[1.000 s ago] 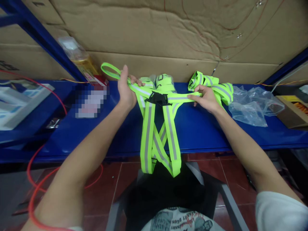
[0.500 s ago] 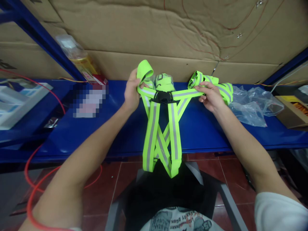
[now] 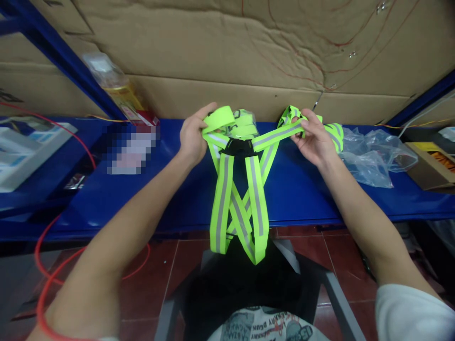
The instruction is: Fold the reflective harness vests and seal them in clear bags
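Observation:
A neon-yellow reflective strap vest [image 3: 239, 201] with grey stripes and a black buckle [image 3: 239, 146] hangs over the front edge of the blue shelf [image 3: 149, 199]. My left hand [image 3: 192, 135] is closed on the left end of its waist strap, whose loop is folded over toward the buckle. My right hand [image 3: 313, 137] pinches the right end of the same strap, held up above the shelf. Behind the buckle lie more folded yellow vests [image 3: 245, 121], one partly in clear wrap, and another bundle [image 3: 336, 130] sits by my right hand.
Clear plastic bags [image 3: 373, 156] lie to the right on the shelf, with an open cardboard box [image 3: 432, 163] beyond. A wrapped bottle [image 3: 115, 87] leans at the back left beside white boxes [image 3: 28, 147]. Cardboard lines the back wall. A red cable [image 3: 50, 265] loops over the tiled floor.
My left hand has moved right, folding the strap's loop end over toward the buckle. My right hand has lifted its strap end up and slightly inward.

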`<state>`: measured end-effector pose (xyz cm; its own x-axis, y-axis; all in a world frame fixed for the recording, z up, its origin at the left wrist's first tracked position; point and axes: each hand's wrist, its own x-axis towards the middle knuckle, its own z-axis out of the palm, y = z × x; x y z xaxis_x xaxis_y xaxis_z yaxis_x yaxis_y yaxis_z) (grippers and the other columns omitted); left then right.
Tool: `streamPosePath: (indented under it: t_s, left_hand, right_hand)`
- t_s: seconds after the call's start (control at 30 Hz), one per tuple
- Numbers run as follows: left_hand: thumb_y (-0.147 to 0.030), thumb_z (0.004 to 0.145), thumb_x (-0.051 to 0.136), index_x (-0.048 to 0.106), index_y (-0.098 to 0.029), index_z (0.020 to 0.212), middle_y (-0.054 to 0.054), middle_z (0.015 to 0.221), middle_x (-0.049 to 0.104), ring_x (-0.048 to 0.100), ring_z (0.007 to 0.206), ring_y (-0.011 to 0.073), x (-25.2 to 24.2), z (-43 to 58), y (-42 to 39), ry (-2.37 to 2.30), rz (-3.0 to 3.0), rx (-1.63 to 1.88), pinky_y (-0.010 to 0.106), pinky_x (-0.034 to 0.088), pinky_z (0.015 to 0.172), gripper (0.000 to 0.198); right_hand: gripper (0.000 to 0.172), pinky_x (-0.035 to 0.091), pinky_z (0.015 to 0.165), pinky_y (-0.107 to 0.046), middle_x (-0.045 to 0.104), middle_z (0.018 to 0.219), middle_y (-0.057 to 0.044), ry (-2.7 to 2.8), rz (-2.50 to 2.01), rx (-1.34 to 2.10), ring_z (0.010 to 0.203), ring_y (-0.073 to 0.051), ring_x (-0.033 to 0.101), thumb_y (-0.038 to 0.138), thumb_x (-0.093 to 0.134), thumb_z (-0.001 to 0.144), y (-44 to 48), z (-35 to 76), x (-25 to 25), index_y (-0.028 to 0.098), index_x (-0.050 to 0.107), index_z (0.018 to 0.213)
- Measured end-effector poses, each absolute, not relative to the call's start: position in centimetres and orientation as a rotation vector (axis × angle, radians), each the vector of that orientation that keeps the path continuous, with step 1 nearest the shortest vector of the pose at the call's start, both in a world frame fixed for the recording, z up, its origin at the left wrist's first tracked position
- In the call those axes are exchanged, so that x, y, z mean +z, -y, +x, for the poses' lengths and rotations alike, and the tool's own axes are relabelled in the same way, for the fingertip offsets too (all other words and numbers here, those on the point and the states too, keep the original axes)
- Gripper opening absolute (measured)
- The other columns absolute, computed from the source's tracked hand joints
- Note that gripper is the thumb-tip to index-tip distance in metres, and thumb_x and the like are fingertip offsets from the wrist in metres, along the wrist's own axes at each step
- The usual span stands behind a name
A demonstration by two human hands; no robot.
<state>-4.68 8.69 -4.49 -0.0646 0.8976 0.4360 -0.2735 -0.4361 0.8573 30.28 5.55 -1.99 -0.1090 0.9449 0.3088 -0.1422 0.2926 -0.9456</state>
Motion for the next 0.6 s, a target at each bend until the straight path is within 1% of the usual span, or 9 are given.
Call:
streamPosePath:
  t_s: [0.07,0.17,0.23,0.3,0.37,0.47,0.53,0.6]
  left_hand:
    - [-0.037,0.083,0.068,0.082,-0.02,0.119,0.008,0.125,0.08,0.071,0.126,0.0342,-4.7,-4.7,-8.8,-0.759,1.343,1.662,0.047,0.06,0.11,0.042]
    - [-0.031,0.079,0.072,0.081,-0.022,0.124,0.006,0.125,0.08,0.071,0.13,0.0342,-5.1,-4.9,-9.0,-0.8,1.403,1.595,0.051,0.056,0.117,0.047]
    - [-0.027,0.077,0.075,0.08,-0.023,0.127,0.006,0.13,0.079,0.07,0.132,0.0337,-5.2,-4.9,-9.0,-0.81,1.439,1.549,0.053,0.054,0.121,0.051]
    - [-0.026,0.074,0.082,0.079,-0.024,0.129,0.006,0.136,0.078,0.07,0.135,0.0334,-5.2,-4.8,-8.8,-0.793,1.48,1.51,0.054,0.052,0.123,0.055]
    - [-0.028,0.071,0.09,0.079,-0.023,0.13,0.008,0.139,0.077,0.07,0.134,0.033,-5.2,-4.7,-8.5,-0.758,1.512,1.481,0.052,0.054,0.122,0.06]
    - [-0.038,0.071,0.098,0.079,-0.022,0.129,0.011,0.136,0.079,0.073,0.129,0.0311,-5.1,-4.4,-7.8,-0.722,1.531,1.478,0.049,0.058,0.117,0.063]
    - [-0.042,0.07,0.101,0.081,-0.023,0.126,0.011,0.131,0.081,0.076,0.125,0.0295,-4.9,-4.1,-7.3,-0.725,1.519,1.469,0.047,0.061,0.113,0.062]
    - [-0.042,0.066,0.104,0.083,-0.022,0.119,0.011,0.124,0.083,0.078,0.118,0.028,-4.8,-3.9,-6.9,-0.738,1.492,1.436,0.045,0.064,0.107,0.06]
  right_hand:
    - [0.052,0.067,0.094,-0.044,0.079,0.12,0.002,1.365,-0.781,1.151,0.11,-0.023,0.075,0.053,0.093,0.074,-5.3,30.1,-1.8,0.039,0.072,0.12]
    - [0.061,0.064,0.106,-0.049,0.079,0.123,0.003,1.414,-0.729,1.182,0.124,-0.026,0.073,0.052,0.095,0.07,-4.8,29.6,-1.7,0.042,0.072,0.126]
    - [0.066,0.062,0.11,-0.051,0.08,0.122,0.002,1.453,-0.75,1.185,0.129,-0.028,0.072,0.047,0.096,0.069,-4.6,29.3,-1.8,0.043,0.071,0.13]
    - [0.07,0.063,0.11,-0.052,0.081,0.119,0.002,1.474,-0.794,1.185,0.13,-0.029,0.073,0.04,0.097,0.069,-4.5,29.2,-1.9,0.041,0.071,0.134]
    - [0.07,0.065,0.108,-0.05,0.082,0.115,0.0,1.461,-0.825,1.193,0.125,-0.029,0.076,0.032,0.096,0.069,-4.4,29.1,-1.9,0.037,0.072,0.135]
    - [0.063,0.07,0.1,-0.041,0.083,0.107,0.0,1.401,-0.839,1.22,0.114,-0.025,0.08,0.027,0.095,0.071,-4.1,28.9,-1.7,0.03,0.076,0.13]
    - [0.057,0.072,0.089,-0.034,0.082,0.099,0.001,1.363,-0.839,1.244,0.104,-0.021,0.08,0.026,0.096,0.07,-3.9,28.7,-1.4,0.028,0.079,0.124]
    - [0.051,0.071,0.076,-0.029,0.079,0.088,0.002,1.336,-0.837,1.272,0.091,-0.018,0.079,0.026,0.096,0.068,-3.6,28.4,-1.1,0.027,0.081,0.117]
